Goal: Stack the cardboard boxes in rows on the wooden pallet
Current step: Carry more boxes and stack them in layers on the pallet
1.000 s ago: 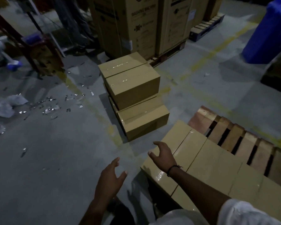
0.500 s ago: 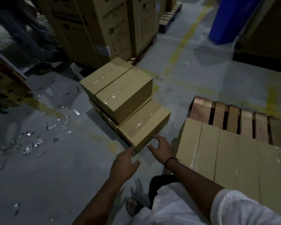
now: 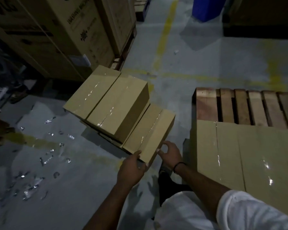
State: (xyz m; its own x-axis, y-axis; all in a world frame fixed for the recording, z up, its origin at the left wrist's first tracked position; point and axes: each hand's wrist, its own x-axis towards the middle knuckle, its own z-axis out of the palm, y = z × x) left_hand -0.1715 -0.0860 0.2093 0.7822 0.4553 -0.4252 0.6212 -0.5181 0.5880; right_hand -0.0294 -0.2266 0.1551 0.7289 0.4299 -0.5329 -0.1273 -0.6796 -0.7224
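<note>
- Your left hand (image 3: 131, 168) holds the near corner of the low box (image 3: 148, 130). The thumb lies on the top edge and the other fingers are hidden behind the corner.
- Your right hand (image 3: 170, 155) is half open at the end face of the same box. The bent fingertips (image 3: 158, 150) touch the cardboard and the thumb stands free above it. A dark band (image 3: 177, 166) is on this wrist.
- The low box lies on the floor (image 3: 181, 63), at the near side of a small pile, well apart from the wooden pallet (image 3: 239, 107).
- Two upper boxes (image 3: 118, 103) sit side by side, higher in the pile, and both have shiny tape on top.
- On the pallet a row of boxes (image 3: 249, 156) covers the near part, box against box. The far slats are bare.
- Behind the pile stand tall printed cartons (image 3: 60, 34).
- A blue bin (image 3: 206, 7) is at the far edge.
- Small shiny scraps (image 3: 48, 156) lie on the floor at your left.
</note>
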